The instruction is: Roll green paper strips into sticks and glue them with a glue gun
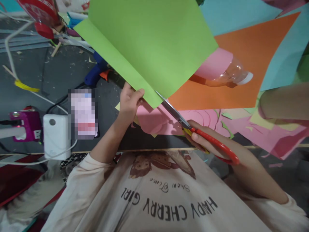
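Note:
My left hand (130, 100) pinches the near edge of a large green sheet of paper (154, 42), thumb on top. A fold line runs along the sheet's left side. My right hand (202, 137) is closed round the red and yellow handles of a pair of scissors (178, 117). The blade tips reach the green paper's lower corner, just right of my left thumb. Under the green sheet lie an orange sheet (241, 93) and a clear plastic bottle (231, 69) wrapped in pink paper. Pink paper pieces (154, 120) lie beneath both hands.
To the left are a blue glue gun (95, 69), a blurred-out phone (83, 112), a white power bank (56, 135), a purple plug adapter (26, 125) and cables. A red-capped bottle (43, 19) stands at the back left. Another person's arm (285, 101) rests at right.

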Action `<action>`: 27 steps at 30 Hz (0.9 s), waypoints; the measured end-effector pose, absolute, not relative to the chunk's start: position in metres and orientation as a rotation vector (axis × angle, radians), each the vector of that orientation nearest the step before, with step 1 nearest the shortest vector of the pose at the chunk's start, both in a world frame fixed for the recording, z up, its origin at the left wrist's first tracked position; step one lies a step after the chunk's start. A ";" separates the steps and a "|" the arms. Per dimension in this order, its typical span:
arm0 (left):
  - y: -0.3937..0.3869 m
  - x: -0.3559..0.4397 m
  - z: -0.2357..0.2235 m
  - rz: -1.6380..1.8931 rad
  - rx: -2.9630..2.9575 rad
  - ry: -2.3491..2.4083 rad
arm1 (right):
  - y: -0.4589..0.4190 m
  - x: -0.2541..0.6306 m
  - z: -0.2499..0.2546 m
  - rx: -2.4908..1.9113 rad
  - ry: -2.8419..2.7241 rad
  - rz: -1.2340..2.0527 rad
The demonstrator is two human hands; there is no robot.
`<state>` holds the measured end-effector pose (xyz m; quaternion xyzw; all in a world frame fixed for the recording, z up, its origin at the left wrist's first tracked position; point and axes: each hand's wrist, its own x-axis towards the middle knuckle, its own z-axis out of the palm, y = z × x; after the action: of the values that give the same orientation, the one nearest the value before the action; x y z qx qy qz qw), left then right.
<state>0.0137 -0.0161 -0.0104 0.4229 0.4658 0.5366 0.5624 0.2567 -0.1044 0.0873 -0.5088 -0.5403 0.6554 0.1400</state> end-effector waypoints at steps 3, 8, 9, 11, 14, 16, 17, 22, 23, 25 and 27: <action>-0.017 0.014 -0.010 1.263 0.998 1.068 | -0.107 0.257 0.086 -1.415 -1.517 2.019; -0.017 0.013 -0.008 1.240 1.014 1.084 | -0.109 0.259 0.084 -1.472 -1.523 1.986; -0.017 0.013 -0.007 1.230 1.011 1.091 | -0.109 0.259 0.083 -1.476 -1.541 1.979; -0.017 0.013 -0.007 1.220 0.998 1.097 | -0.110 0.260 0.083 -1.464 -1.572 1.980; -0.016 0.013 -0.008 1.229 0.996 1.100 | -0.111 0.259 0.082 -1.430 -1.585 1.984; -0.016 0.012 -0.010 1.246 1.001 1.107 | -0.112 0.258 0.080 -1.424 -1.583 2.000; -0.016 0.012 -0.010 1.252 1.002 1.110 | -0.113 0.258 0.079 -1.423 -1.582 2.016; -0.016 0.011 -0.011 1.262 1.017 1.095 | -0.116 0.256 0.068 -1.444 -1.552 1.998; -0.016 0.011 -0.011 1.264 1.018 1.092 | -0.116 0.256 0.066 -1.452 -1.544 1.985; -0.016 0.012 -0.009 1.262 1.013 1.095 | -0.117 0.253 0.066 -1.458 -1.528 1.975; -0.016 0.013 -0.008 1.253 1.007 1.105 | -0.119 0.249 0.073 -1.482 -1.502 1.957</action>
<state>0.0127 -0.0158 -0.0077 0.4274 0.4691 0.5316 0.5610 0.2489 -0.1189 0.0734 -0.5104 -0.5175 0.6740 0.1316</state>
